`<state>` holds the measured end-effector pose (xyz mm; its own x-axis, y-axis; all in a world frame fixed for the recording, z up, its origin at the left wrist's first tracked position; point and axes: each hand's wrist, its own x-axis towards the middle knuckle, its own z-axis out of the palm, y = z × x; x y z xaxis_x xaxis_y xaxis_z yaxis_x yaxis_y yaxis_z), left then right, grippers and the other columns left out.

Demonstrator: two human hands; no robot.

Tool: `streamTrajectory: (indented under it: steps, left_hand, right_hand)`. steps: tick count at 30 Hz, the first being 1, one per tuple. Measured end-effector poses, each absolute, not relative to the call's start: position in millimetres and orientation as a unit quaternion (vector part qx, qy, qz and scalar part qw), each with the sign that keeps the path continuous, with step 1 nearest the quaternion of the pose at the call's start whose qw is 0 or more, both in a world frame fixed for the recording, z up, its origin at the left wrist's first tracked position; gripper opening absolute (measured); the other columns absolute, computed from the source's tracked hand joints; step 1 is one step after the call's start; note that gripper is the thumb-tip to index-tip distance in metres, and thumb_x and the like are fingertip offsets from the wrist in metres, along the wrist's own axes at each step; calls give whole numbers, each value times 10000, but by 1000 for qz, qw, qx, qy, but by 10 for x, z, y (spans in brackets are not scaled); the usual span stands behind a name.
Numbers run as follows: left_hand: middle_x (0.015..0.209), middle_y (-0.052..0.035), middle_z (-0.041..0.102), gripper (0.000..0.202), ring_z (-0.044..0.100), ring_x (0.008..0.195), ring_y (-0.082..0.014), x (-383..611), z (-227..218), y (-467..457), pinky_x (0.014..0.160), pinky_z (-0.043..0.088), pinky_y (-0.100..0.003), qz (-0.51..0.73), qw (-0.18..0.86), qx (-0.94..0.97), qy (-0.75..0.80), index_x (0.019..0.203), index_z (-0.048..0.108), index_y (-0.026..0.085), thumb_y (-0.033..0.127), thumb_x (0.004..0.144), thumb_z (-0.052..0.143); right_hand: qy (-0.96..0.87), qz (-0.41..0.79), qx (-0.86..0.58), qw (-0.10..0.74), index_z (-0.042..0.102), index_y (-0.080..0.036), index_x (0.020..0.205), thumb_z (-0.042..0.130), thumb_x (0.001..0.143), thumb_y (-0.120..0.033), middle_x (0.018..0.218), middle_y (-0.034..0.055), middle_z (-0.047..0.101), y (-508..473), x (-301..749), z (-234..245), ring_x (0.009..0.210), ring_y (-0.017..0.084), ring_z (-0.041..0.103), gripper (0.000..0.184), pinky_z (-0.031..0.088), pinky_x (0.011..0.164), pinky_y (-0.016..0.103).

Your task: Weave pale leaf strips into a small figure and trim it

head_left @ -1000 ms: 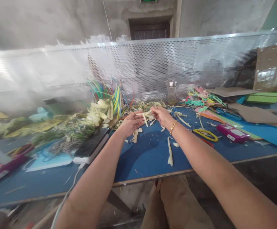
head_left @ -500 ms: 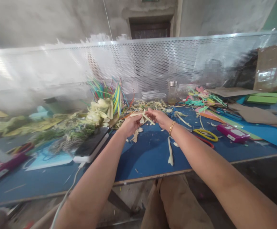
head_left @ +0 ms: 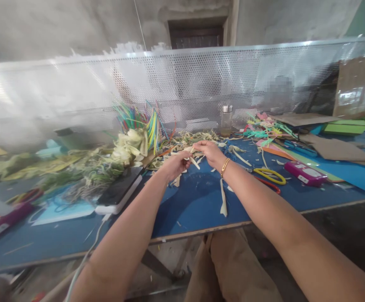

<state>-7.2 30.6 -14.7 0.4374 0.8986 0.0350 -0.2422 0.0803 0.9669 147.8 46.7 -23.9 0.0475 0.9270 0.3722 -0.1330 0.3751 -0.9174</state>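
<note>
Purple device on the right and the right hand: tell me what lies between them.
The head view shows loose pale strips, a yellow loop and a red curved piece between the right hand and the purple device.

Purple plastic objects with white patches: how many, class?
2: right purple object beside the bright-blue paper sheet; left purple object at the picture's left edge, partly cut off. Others may be hidden.

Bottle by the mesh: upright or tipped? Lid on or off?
Upright, lid on. The clear bottle stands vertical on the blue tabletop, with the silver lid seated on top.
</note>
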Motion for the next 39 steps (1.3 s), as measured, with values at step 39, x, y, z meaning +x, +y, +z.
streamTrajectory:
  steps: [39]
  left_hand:
    - [612,-20,570,143,488,522,-82,-79,-223,331,464,366,-203,404,620,587,328,645,658,127,246,669,733]
  right_hand:
    - [-551,427,-345,629,638,-186,597,776,587,-373,682,10,641,488,1552,-240,727,149,573,233,428,712,297]
